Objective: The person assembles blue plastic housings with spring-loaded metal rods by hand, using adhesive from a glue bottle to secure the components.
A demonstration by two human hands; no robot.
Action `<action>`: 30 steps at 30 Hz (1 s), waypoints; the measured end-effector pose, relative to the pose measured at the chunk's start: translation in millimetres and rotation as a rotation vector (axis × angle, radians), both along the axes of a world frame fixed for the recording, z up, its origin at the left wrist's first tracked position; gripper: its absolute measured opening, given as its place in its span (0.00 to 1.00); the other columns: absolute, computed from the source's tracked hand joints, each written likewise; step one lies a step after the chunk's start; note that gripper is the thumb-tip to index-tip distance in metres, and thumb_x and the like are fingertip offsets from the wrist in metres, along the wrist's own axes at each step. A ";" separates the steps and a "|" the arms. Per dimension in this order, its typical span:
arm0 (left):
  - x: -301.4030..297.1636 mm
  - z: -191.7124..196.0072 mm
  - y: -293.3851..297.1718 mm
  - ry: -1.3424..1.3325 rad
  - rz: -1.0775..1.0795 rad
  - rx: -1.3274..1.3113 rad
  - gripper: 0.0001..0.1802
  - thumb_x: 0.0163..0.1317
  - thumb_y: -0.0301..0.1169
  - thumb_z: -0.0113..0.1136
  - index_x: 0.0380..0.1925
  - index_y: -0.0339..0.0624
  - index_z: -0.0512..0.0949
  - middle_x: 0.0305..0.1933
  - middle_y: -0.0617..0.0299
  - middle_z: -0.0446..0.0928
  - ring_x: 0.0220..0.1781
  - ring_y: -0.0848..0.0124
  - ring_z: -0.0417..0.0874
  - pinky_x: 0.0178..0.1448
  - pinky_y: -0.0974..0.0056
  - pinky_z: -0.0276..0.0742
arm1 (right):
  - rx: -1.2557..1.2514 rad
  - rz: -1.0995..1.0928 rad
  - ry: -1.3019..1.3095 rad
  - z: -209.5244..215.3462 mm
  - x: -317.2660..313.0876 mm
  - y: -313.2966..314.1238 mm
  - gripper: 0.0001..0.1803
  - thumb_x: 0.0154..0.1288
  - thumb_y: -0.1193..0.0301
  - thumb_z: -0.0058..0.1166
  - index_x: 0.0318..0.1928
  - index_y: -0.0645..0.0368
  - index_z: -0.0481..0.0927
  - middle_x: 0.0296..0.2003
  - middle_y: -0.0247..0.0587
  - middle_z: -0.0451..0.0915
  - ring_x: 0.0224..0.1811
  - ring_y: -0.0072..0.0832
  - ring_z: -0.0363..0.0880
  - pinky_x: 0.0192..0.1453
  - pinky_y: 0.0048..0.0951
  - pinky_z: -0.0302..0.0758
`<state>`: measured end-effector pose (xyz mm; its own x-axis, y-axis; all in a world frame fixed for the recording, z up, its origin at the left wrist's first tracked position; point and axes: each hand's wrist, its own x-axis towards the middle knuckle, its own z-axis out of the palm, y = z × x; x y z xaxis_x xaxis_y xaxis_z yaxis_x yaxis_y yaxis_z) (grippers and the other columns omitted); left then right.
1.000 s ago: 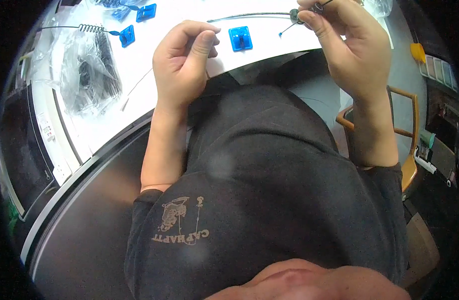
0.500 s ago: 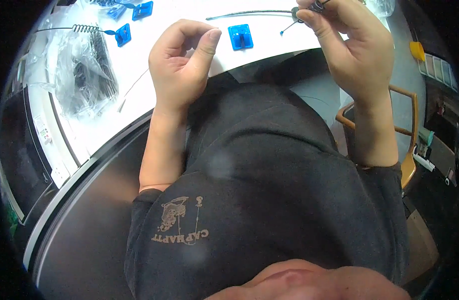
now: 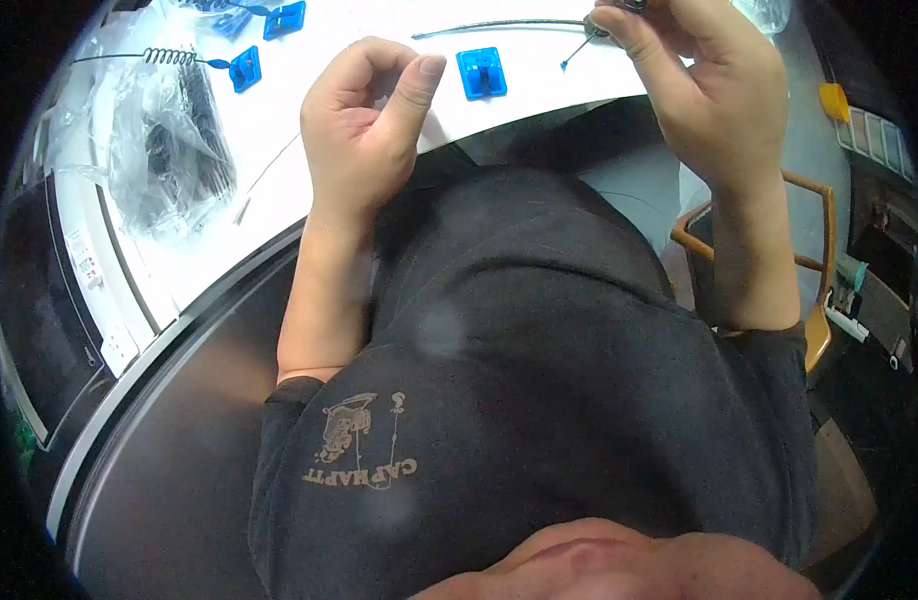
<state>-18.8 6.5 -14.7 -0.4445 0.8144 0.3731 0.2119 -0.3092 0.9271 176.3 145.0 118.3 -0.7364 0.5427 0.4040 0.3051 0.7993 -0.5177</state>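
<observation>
Right hand [image 3: 719, 105] pinches a dark part [image 3: 634, 4], left hand [image 3: 359, 125] curled, can't tell if gripping, blue block [image 3: 481, 74] near front table edge [image 3: 554, 102], probably handy.

Directions are referenced to the centre of the view. White surface [image 3: 534, 88]: spans 10 to 1 o'clock, brightly lit, with a curved appearance along its near edge. Grey floor [image 3: 821, 152]: visible at 2 o'clock. Chair [image 3: 831, 235]: wooden frame, at 3 o'clock. Compartmented rack [image 3: 872, 140]: pale, at 2 o'clock, beside a yellow item [image 3: 834, 102]. Brown flat panel [image 3: 844, 480]: 4 o'clock, in dimmer light. Dark panel [image 3: 159, 450]: 8 o'clock, bordered by a pale metallic edge
</observation>
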 end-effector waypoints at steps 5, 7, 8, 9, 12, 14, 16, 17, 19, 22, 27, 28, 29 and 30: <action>0.6 -1.7 -0.9 -0.014 0.003 -0.023 0.12 0.72 0.34 0.68 0.35 0.36 0.82 0.31 0.70 0.80 0.33 0.81 0.77 0.40 0.74 0.72 | -0.068 -0.033 0.046 -1.5 -0.2 -2.1 0.04 0.61 0.79 0.65 0.36 0.66 0.84 0.30 0.45 0.84 0.28 0.30 0.83 0.34 0.26 0.77; 1.2 -1.5 0.0 -0.008 0.015 -0.031 0.12 0.72 0.34 0.68 0.34 0.36 0.82 0.30 0.70 0.80 0.33 0.81 0.77 0.40 0.74 0.72 | -0.034 -0.016 0.006 -0.7 1.7 -1.1 0.04 0.61 0.79 0.65 0.36 0.66 0.84 0.30 0.45 0.84 0.29 0.29 0.83 0.34 0.26 0.77; 1.4 -1.7 0.4 -0.004 0.026 -0.038 0.12 0.72 0.34 0.68 0.34 0.37 0.82 0.30 0.70 0.80 0.33 0.80 0.77 0.40 0.74 0.72 | -0.034 -0.016 0.007 -0.2 2.2 -1.1 0.04 0.61 0.79 0.65 0.36 0.66 0.84 0.30 0.45 0.84 0.29 0.29 0.83 0.34 0.26 0.77; 1.0 -2.3 0.6 -0.003 0.027 -0.038 0.12 0.72 0.34 0.68 0.34 0.37 0.82 0.30 0.70 0.80 0.33 0.80 0.77 0.40 0.74 0.72 | -0.027 -0.010 0.002 -0.1 2.6 -1.3 0.04 0.61 0.79 0.65 0.36 0.66 0.84 0.30 0.45 0.84 0.29 0.29 0.83 0.34 0.26 0.77; 0.6 -3.7 0.3 0.040 0.038 -0.051 0.12 0.70 0.34 0.69 0.34 0.37 0.82 0.30 0.69 0.80 0.32 0.80 0.77 0.39 0.74 0.71 | -0.029 -0.007 0.006 0.6 1.9 -2.3 0.04 0.61 0.79 0.65 0.36 0.66 0.84 0.30 0.45 0.84 0.29 0.30 0.83 0.34 0.26 0.77; 0.9 -3.2 0.2 0.036 0.038 -0.082 0.12 0.70 0.34 0.70 0.33 0.37 0.82 0.29 0.68 0.80 0.32 0.80 0.77 0.39 0.73 0.72 | -0.037 -0.010 0.015 1.7 1.5 -2.6 0.03 0.60 0.79 0.65 0.35 0.66 0.84 0.30 0.45 0.84 0.29 0.30 0.83 0.34 0.26 0.77; 1.2 -2.4 0.8 0.051 0.045 -0.088 0.12 0.70 0.35 0.70 0.33 0.37 0.82 0.29 0.68 0.80 0.32 0.79 0.77 0.39 0.73 0.72 | -0.045 -0.013 0.014 1.4 1.0 -2.3 0.04 0.60 0.79 0.65 0.35 0.66 0.84 0.29 0.45 0.83 0.29 0.31 0.83 0.35 0.27 0.77; 1.1 -2.0 0.9 0.066 0.053 -0.096 0.12 0.70 0.35 0.70 0.33 0.37 0.83 0.29 0.68 0.81 0.32 0.79 0.77 0.39 0.73 0.72 | -0.044 -0.013 0.015 1.4 1.0 -2.1 0.04 0.60 0.79 0.65 0.35 0.66 0.84 0.29 0.45 0.83 0.29 0.31 0.83 0.35 0.27 0.77; 1.2 -1.5 0.4 0.072 0.057 -0.095 0.12 0.70 0.36 0.70 0.33 0.37 0.83 0.29 0.68 0.81 0.32 0.79 0.78 0.39 0.72 0.72 | 0.008 -0.001 -0.008 1.5 1.9 -2.2 0.04 0.60 0.79 0.65 0.35 0.66 0.84 0.29 0.46 0.83 0.29 0.32 0.83 0.36 0.28 0.77; 1.7 -2.0 -0.1 0.078 0.059 -0.100 0.13 0.69 0.36 0.70 0.33 0.37 0.83 0.29 0.67 0.82 0.32 0.78 0.78 0.39 0.72 0.73 | 0.014 0.000 -0.012 1.9 2.2 -2.8 0.04 0.60 0.79 0.65 0.35 0.66 0.84 0.29 0.46 0.83 0.29 0.33 0.82 0.36 0.29 0.77; 2.4 1.2 -0.1 0.126 0.060 -0.121 0.13 0.70 0.37 0.70 0.32 0.38 0.83 0.29 0.65 0.82 0.32 0.75 0.80 0.39 0.70 0.74 | -0.011 -0.006 0.000 2.9 2.5 -3.2 0.03 0.60 0.79 0.65 0.35 0.66 0.84 0.29 0.46 0.83 0.29 0.33 0.82 0.35 0.29 0.76; 2.8 0.9 0.3 0.135 0.063 -0.126 0.14 0.70 0.37 0.69 0.32 0.38 0.83 0.29 0.64 0.82 0.32 0.75 0.80 0.39 0.70 0.74 | -0.016 -0.009 0.008 3.1 2.6 -3.4 0.04 0.60 0.79 0.65 0.35 0.66 0.84 0.29 0.46 0.83 0.29 0.33 0.82 0.35 0.29 0.76; 2.9 0.9 0.8 0.144 0.065 -0.130 0.14 0.70 0.38 0.69 0.32 0.38 0.83 0.29 0.64 0.82 0.32 0.74 0.81 0.39 0.70 0.75 | -0.014 -0.010 0.009 3.2 3.0 -2.7 0.04 0.60 0.79 0.65 0.35 0.66 0.84 0.29 0.46 0.83 0.29 0.33 0.82 0.35 0.29 0.76; 2.7 0.9 0.4 0.145 0.065 -0.131 0.14 0.70 0.38 0.69 0.32 0.38 0.83 0.29 0.64 0.82 0.32 0.74 0.81 0.39 0.70 0.75 | 0.005 0.009 0.002 2.5 3.4 -1.8 0.04 0.60 0.78 0.65 0.35 0.66 0.84 0.29 0.46 0.83 0.28 0.33 0.82 0.35 0.30 0.76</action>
